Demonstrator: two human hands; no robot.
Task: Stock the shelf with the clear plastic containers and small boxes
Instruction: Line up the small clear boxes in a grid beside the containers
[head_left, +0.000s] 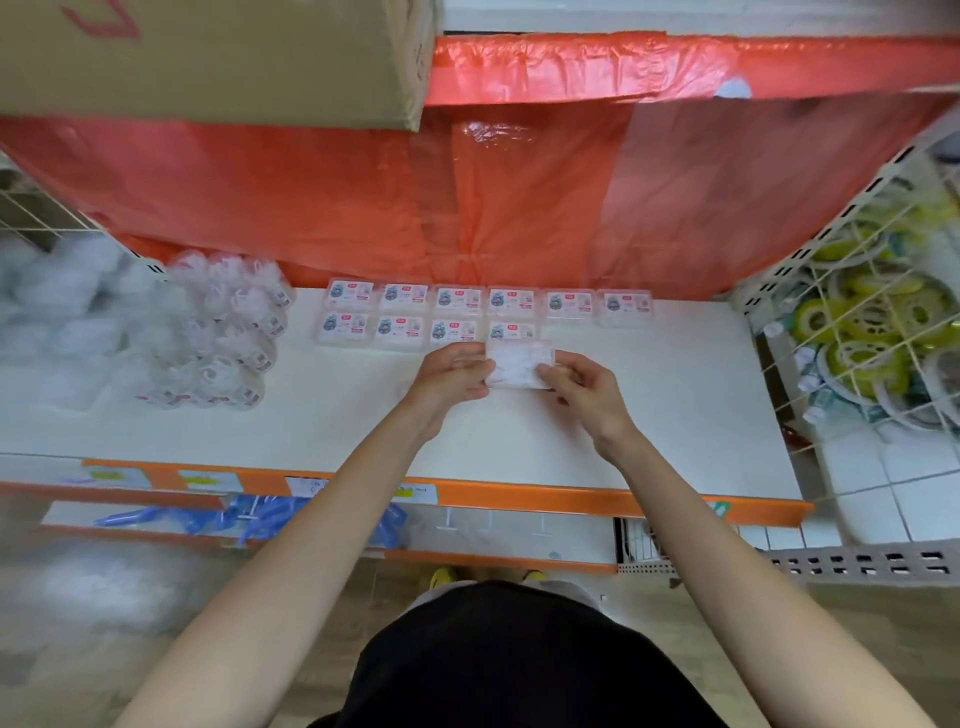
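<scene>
Shelf (675, 415) partly stocked.
Left hand (452, 374) and right hand (579, 387) hold a clear container (517, 364), each grip pinched on an end, apparently extending the front row (397, 330).

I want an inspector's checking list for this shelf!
Surface: white shelf, orange front edge.
Job's things: small boxes, six behind, four in front; clear container held beside them; round clear tubs piled left.
Clutter: cardboard box overhead; orange plastic sheet behind.
Hands: left hand and right hand both pinch the clear container.
Cables: nothing seen.
Surroundings: wire basket of yellow-green rings right; blue items on lower shelf.
</scene>
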